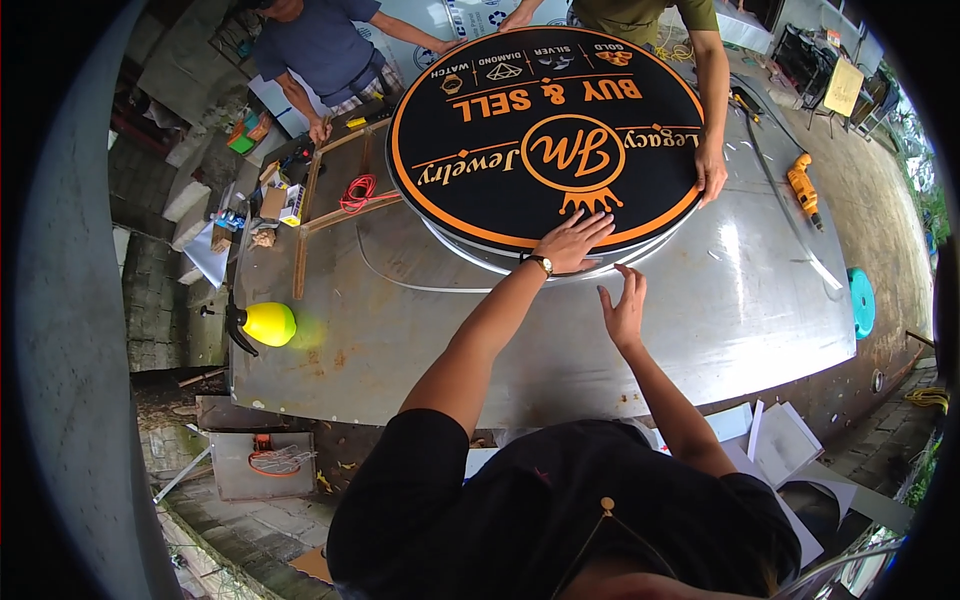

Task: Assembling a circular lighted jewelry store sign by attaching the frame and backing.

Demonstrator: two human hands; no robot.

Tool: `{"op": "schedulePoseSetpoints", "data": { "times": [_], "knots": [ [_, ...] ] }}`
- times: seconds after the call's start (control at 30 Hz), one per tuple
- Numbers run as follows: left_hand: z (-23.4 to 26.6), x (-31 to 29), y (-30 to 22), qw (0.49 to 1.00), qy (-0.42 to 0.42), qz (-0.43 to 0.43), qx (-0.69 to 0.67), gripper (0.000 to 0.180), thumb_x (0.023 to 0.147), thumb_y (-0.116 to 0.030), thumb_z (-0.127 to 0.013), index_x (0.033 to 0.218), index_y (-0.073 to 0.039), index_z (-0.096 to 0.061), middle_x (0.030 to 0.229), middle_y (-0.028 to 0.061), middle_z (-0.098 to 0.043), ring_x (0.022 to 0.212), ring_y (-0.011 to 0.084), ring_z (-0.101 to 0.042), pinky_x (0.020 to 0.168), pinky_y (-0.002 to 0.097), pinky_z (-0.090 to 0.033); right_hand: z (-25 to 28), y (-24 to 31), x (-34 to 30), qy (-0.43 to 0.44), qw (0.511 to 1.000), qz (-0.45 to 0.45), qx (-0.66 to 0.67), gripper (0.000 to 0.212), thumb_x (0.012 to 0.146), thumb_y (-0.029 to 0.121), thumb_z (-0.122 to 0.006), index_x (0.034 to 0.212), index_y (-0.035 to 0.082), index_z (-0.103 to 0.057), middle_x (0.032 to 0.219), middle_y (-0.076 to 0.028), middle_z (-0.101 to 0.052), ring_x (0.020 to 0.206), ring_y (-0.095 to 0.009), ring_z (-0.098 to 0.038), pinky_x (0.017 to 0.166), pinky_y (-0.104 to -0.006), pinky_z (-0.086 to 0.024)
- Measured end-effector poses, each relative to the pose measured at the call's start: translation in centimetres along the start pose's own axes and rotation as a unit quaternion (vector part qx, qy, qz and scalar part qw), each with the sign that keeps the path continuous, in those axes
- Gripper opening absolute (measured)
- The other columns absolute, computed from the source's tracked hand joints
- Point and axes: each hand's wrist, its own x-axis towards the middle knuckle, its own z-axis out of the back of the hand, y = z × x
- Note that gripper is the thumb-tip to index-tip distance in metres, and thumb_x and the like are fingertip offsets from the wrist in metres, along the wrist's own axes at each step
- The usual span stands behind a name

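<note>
On the counter [560,370], I'm seemingly steadying the round sign [548,120]: left hand [573,244] flat, right hand [626,310] loose, empty; two-handed bracing looks needed.

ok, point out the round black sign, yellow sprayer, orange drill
Round black sign [547,142]: head view, middle of its printed face.
Yellow sprayer [271,325]: head view, middle of its tank.
Orange drill [802,184]: head view, on its body.

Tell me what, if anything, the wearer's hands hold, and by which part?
Nothing is visibly gripped: the left hand lies palm down on the round sign at its near edge; the right hand is open close to that edge.
</note>
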Motion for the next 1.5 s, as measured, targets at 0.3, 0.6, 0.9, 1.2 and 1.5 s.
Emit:
{"op": "schedulePoseSetpoints", "data": {
  "times": [0.3,0.6,0.9,1.2,1.5],
  "knots": [
    [-0.4,0.4,0.0,0.999,-0.018,-0.016,-0.026,0.081,0.09,-0.048,-0.058,0.152,-0.01,-0.023,0.16,0.006,-0.019,0.148,0.0192,-0.018,0.122,0.045,-0.014,-2.2,-3.2,-5.5,0.041,0.901,-0.303,0.308,0.025,0.094,0.015,-0.062,0.113,0.001,-0.054,0.102,-0.008,-0.059,0.086,-0.019,-0.062,0.081,-0.0333,-0.052],
    [-0.3,-0.4,0.8,0.999,-0.014,-0.017,-0.029,0.084,0.09,-0.051,-0.056,0.154,-0.012,-0.019,0.161,0.0072,-0.017,0.148,0.0204,-0.015,0.122,0.0464,-0.011,0.0,-1.6,-0.6,0.06,0.755,-0.433,0.489,0.028,0.098,0.024,-0.055,0.111,-0.001,-0.056,0.1,-0.011,-0.063,0.092,-0.02,-0.063,0.089,-0.0341,-0.052],
    [0.5,-0.4,-0.3,0.997,-0.047,0.049,-0.03,0.085,0.087,-0.03,-0.066,0.155,-0.018,-0.016,0.159,0.0077,-0.024,0.146,0.0209,-0.024,0.121,0.0538,-0.01,-5.7,-1.4,4.2,0.138,0.761,-0.445,0.452,0.04,0.102,0.035,-0.045,0.109,-0.002,-0.059,0.104,-0.015,-0.066,0.099,-0.024,-0.064,0.091,-0.0363,-0.05],
    [3.5,-6.8,-1.3,0.969,-0.123,0.146,-0.154,0.087,0.082,-0.033,-0.072,0.152,-0.012,-0.025,0.153,0.0145,-0.034,0.143,0.0284,-0.03,0.117,0.0575,-0.016,-6.8,-1.7,4.0,0.074,0.77,-0.423,0.471,0.037,0.102,0.024,-0.05,0.104,-0.012,-0.06,0.1,-0.021,-0.068,0.088,-0.025,-0.069,0.077,-0.033,-0.059],
    [0.3,-40.9,21.5,0.788,-0.201,0.58,-0.039,0.069,0.081,-0.036,-0.069,0.137,-0.003,-0.045,0.134,0.0176,-0.055,0.121,0.0349,-0.052,0.102,0.0432,-0.042,-6.7,-0.5,3.3,0.043,0.818,-0.413,0.397,0.046,0.101,0.033,-0.05,0.103,-0.012,-0.061,0.099,-0.023,-0.069,0.087,-0.026,-0.071,0.08,-0.0344,-0.06]
  ]
}}
